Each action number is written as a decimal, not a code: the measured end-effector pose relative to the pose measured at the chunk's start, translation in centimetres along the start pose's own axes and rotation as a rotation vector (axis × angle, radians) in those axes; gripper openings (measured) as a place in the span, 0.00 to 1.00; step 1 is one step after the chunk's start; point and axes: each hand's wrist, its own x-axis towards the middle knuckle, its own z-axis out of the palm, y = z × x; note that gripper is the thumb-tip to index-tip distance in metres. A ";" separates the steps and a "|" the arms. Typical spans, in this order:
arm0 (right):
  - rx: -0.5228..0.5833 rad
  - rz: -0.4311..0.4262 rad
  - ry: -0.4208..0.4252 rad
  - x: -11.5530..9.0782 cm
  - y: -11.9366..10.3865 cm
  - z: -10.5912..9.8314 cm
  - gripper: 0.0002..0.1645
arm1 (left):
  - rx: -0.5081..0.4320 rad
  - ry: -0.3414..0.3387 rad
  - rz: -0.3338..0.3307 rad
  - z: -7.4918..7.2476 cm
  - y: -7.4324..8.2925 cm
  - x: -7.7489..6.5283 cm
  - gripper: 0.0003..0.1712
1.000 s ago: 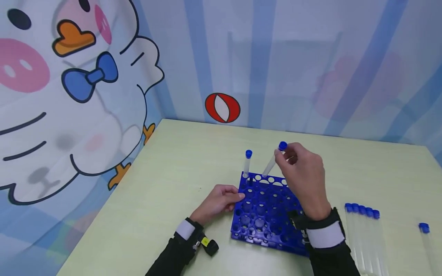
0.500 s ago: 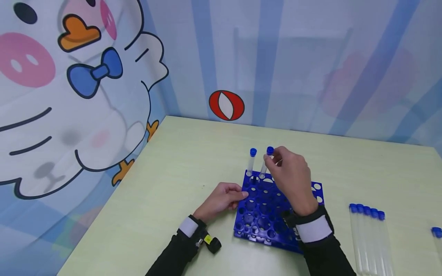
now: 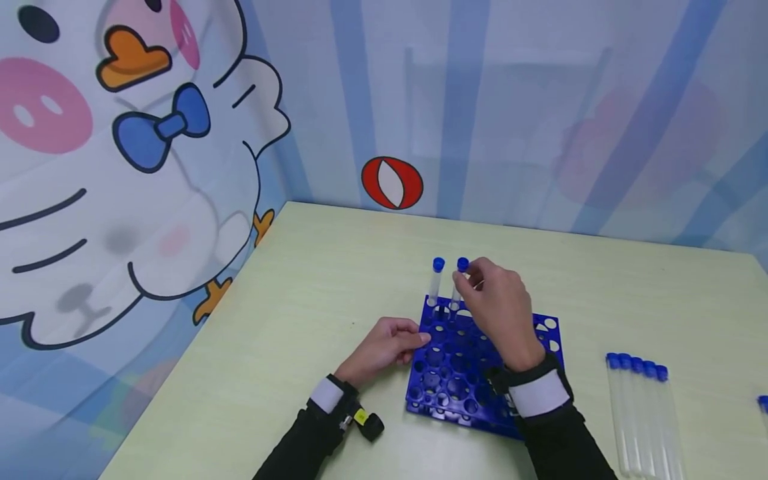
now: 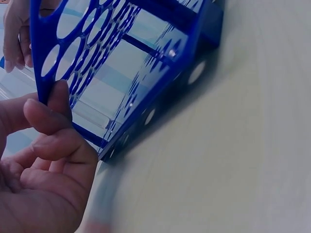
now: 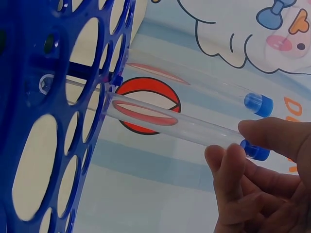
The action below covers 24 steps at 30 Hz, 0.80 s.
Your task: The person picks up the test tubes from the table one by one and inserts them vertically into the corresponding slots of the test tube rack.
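clear tube (image 5: 194, 129) w/ blue cap (image 5: 256, 150) is held in the r. hand (image 3: 501, 307): pinched near the cap btwn thumb & fingers, grip narrow. lower part of the tube is passed thru a hole along the far edge of the blue rack (image 3: 459, 373), near its l. corner; its rounded end is seen past the top plate in the r. wrist view, but whether the lower tier is touched can't be told.

l. edge of the rack is gripped by the l. hand (image 3: 384, 347), top plate held btwn thumb & fingers, approx. halfway along that side in the head view.

a 2nd capped tube (image 3: 435, 283) is set in the same far edge, just l. of the held one, near upright & not touched by either hand.

rack is stood on the pale table (image 3: 300, 280). to its r., 5 blue-capped tubes (image 3: 645, 420) are laid side by side, caps pointed away from the person; another blue cap (image 3: 763, 401) is cut off by the r. frame edge. behind, a striped blue wall (image 3: 540, 133) is printed w/ a red & white ball (image 3: 392, 183); at l., a white cartoon figure w/ a blue bow tie (image 3: 162, 127) is shown. both arms are covered by dark sleeves (image 3: 303, 440).
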 end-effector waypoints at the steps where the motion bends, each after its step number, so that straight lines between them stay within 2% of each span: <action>1: -0.002 0.002 -0.006 0.0 0.1 0.1 0.22 | -0.002 0.001 -0.002 0.0 0.0 0.0 0.17; 3: -0.014 0.021 -0.024 -0.2 -1.1 -0.8 0.20 | -0.006 0.003 -0.006 0.1 -0.1 -0.1 0.17; 6: -0.029 0.031 -0.057 -0.3 -1.1 -0.8 0.21 | -0.013 0.005 -0.009 0.1 -0.2 -0.2 0.17; 12: -0.056 0.088 -0.140 -0.4 -0.7 -1.9 0.39 | -0.007 0.005 -0.002 0.0 -0.4 -0.5 0.18; 14: -0.052 0.092 -0.147 -0.2 1.3 -1.6 0.42 | -0.004 0.008 -0.005 -0.2 -0.5 -0.6 0.18; 15: -0.053 0.123 -0.164 -0.3 1.0 -2.3 0.43 | -0.003 0.013 -0.008 -0.3 -0.6 -0.7 0.18; 19: -0.043 0.161 -0.169 -0.6 2.5 -4.6 0.42 | -0.023 0.009 -0.003 -0.6 -0.9 -0.6 0.18; 21: -0.064 0.212 -0.174 -1.1 1.8 -7.0 0.42 | -0.038 0.009 0.010 -0.8 -1.3 -0.5 0.17; 24: -0.102 0.243 -0.180 -1.7 4.1 -9.2 0.41 | -0.046 0.013 0.017 -1.0 -1.9 -0.1 0.17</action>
